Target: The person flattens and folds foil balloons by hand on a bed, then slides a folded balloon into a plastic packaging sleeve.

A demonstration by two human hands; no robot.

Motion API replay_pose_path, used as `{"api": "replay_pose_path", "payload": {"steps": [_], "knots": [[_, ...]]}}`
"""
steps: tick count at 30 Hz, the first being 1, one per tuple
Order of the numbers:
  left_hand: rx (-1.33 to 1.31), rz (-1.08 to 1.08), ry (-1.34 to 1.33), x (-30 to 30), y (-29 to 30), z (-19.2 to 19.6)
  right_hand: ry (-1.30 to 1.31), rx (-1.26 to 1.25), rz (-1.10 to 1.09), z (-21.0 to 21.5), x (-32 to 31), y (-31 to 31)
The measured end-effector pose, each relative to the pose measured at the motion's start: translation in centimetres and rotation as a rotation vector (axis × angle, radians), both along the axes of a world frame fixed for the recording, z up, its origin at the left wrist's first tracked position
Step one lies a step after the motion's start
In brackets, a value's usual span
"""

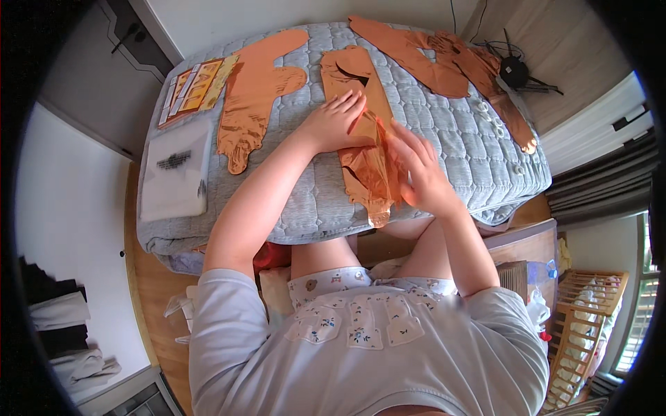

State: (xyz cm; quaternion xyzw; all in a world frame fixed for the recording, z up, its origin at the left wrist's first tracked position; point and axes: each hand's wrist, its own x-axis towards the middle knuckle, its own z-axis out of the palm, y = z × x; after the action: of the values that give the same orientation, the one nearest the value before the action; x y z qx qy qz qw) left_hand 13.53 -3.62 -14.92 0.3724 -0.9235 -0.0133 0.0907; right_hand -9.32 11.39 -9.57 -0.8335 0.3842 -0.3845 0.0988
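Note:
A flat, uninflated copper foil balloon [361, 80] lies lengthwise in front of me on the grey quilted mattress [305, 201]. Its middle is creased and partly folded over, and a narrow tab sticks out at its near end. My left hand [336, 123] rests on it with the fingers stretched out flat. At its right edge, my right hand [424, 173] touches the raised, wrinkled foil, fingers extended and thumb apart. Left of it lies another flat copper foil balloon [250, 90]. Farther right, more copper foil [423, 62] spreads out toward the mattress corner.
Flat printed packets [198, 87] and a clear plastic sleeve [177, 170] lie on the mattress's left side. A black device with antennas [513, 71] sits at the back right. Small pale rings [496, 123] lie near the right edge. A wooden crib [579, 333] stands at lower right.

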Motion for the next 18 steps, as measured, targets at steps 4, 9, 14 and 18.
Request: {"api": "replay_pose_path", "payload": {"steps": [4, 9, 14, 18], "knots": [[0.02, 0.006, -0.004, 0.0, 0.0, 0.1, 0.496, -0.079, 0.066, 1.3, -1.6, -2.0], [0.017, 0.039, -0.02, -0.3, 0.4, 0.4, 0.575, 0.164, 0.232, 1.6, -3.1, -3.5], [0.038, 0.043, -0.014, -0.2, 0.5, 0.4, 0.552, 0.137, 0.178, 1.3, -2.5, -3.6], [0.017, 0.007, 0.009, -0.1, -0.1, -0.1, 0.473, -0.021, 0.15, 0.8, -1.3, -3.5]]}}
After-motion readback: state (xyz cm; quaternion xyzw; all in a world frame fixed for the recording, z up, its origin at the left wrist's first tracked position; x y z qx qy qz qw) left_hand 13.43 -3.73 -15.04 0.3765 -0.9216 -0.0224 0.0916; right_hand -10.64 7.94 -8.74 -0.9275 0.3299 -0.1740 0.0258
